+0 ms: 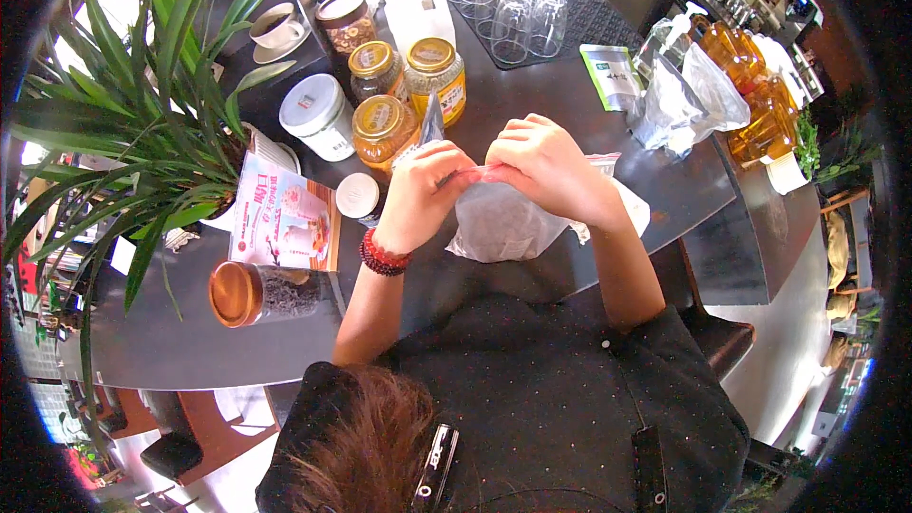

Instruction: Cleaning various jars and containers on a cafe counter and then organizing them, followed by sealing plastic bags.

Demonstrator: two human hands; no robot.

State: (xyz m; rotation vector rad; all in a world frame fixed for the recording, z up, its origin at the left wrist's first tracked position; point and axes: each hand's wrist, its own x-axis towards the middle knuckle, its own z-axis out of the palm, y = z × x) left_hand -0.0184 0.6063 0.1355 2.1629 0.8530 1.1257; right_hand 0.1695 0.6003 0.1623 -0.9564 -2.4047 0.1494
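Note:
Both hands pinch the reddish zip edge of a translucent plastic bag (502,217), which hangs down towards me over the dark counter (527,96). My left hand (429,185), with red bead bracelets (385,255) at the wrist, grips the edge from the left. From the right, my right hand (548,164) grips it with fingers curled and thumb against the seal. What the bag contains shows only as a greyish mass. Beside my left wrist stands a small jar with a white lid (358,196). A white packet (630,206) lies partly hidden behind my right forearm.
Gold-lidded glass jars (385,130) and a white tub (318,116) stand at the left. A glass jar with a wooden lid (265,294) lies near a menu card (285,214) and a potted plant (164,85). Upturned glasses (511,25) and foil pouches (670,107) are farther back.

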